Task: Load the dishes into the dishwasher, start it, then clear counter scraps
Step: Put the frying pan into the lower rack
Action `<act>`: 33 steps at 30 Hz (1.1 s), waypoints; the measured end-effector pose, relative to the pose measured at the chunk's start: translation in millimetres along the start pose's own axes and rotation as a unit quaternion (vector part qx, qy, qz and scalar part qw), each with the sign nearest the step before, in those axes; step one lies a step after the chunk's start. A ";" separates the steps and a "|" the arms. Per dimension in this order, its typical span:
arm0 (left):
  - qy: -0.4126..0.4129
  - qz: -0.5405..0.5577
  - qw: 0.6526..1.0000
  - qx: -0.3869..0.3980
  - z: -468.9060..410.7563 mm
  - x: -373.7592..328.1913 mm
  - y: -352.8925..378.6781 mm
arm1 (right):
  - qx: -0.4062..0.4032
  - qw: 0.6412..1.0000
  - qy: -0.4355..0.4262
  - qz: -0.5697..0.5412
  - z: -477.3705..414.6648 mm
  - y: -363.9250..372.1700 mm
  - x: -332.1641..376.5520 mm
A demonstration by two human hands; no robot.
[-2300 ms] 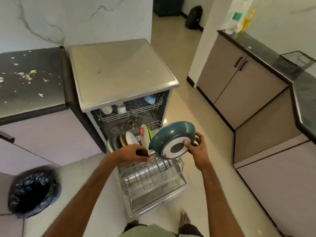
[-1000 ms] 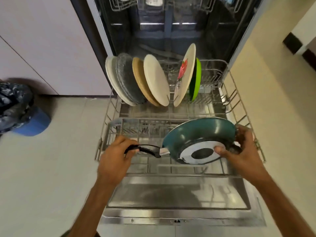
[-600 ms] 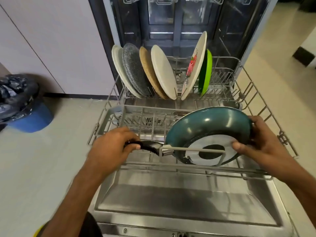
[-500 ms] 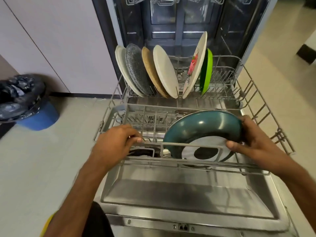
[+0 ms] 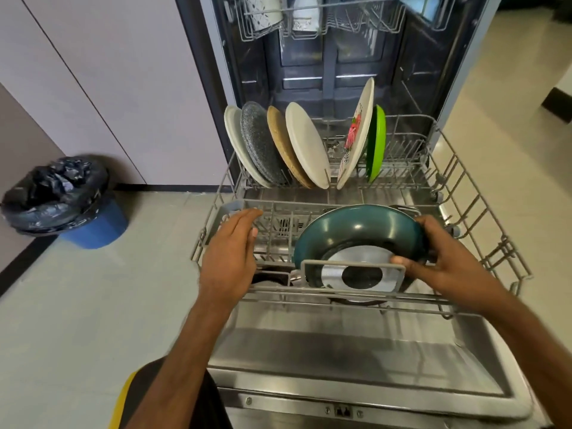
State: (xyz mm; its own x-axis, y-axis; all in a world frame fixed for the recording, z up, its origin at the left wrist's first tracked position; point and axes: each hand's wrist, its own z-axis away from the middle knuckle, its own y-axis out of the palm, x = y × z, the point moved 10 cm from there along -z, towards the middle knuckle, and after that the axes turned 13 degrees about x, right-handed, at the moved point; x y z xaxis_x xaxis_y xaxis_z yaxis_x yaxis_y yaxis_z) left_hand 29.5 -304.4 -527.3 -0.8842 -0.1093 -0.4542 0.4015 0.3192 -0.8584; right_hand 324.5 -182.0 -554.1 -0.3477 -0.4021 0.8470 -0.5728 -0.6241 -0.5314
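a: since half a second ago, left hand [image 5: 229,252] has let go of the handle [image 5: 269,277]; its fingers [image 5: 244,217] lie straight, holding nothing, over the lower rack [image 5: 464,187]'s front left.
b: and the pan?
a: teal frying pan [image 5: 356,230] stands tilted at the lower rack's front, right hand [image 5: 445,258] gripping its rim.

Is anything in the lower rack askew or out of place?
Only the teal metal frying pan: it leans on its edge at the front of the grey wire rack, held by the right hand.
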 end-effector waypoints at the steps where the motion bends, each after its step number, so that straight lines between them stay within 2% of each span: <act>1: 0.002 0.005 1.000 -0.007 0.4 -1.2 0.2 | -0.013 1.000 -0.001 -0.007 1.5 -2.2 1.4; 5: -0.014 0.069 0.996 -0.064 1.8 5.2 -9.7 | -0.051 0.998 -0.017 -0.018 2.1 -5.1 5.6; 10: -0.029 0.115 0.986 -0.119 7.1 12.9 -21.7 | -0.059 0.997 -0.022 -0.036 1.3 -4.4 7.9; 13: -0.019 0.089 0.990 -0.103 6.0 3.7 -16.6 | -0.074 0.997 -0.009 -0.003 1.2 -4.4 6.2; 20: 0.046 -0.006 0.999 0.005 2.8 -46.5 28.0 | -0.147 0.987 0.001 0.065 4.7 -5.0 10.7; 24: 0.052 0.018 0.998 0.015 6.1 -53.2 40.6 | -0.186 0.973 0.001 0.137 12.2 -2.5 20.7; 28: 0.064 0.031 0.997 0.001 5.4 -53.2 43.1 | -0.207 0.953 -0.041 0.216 12.5 0.2 31.0; 33: 0.059 0.043 0.997 -0.022 5.0 -54.5 42.6 | -0.289 0.936 -0.108 0.169 26.2 -8.9 45.1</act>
State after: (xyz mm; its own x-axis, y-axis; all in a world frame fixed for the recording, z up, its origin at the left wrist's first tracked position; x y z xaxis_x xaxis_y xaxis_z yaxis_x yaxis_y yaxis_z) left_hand 96.0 -289.5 -540.3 -0.8701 0.0300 -0.4920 0.4681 0.3632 -0.8056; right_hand 333.4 -212.2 -511.6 -0.4598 -0.6758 0.5761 -0.7842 0.0046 -0.6205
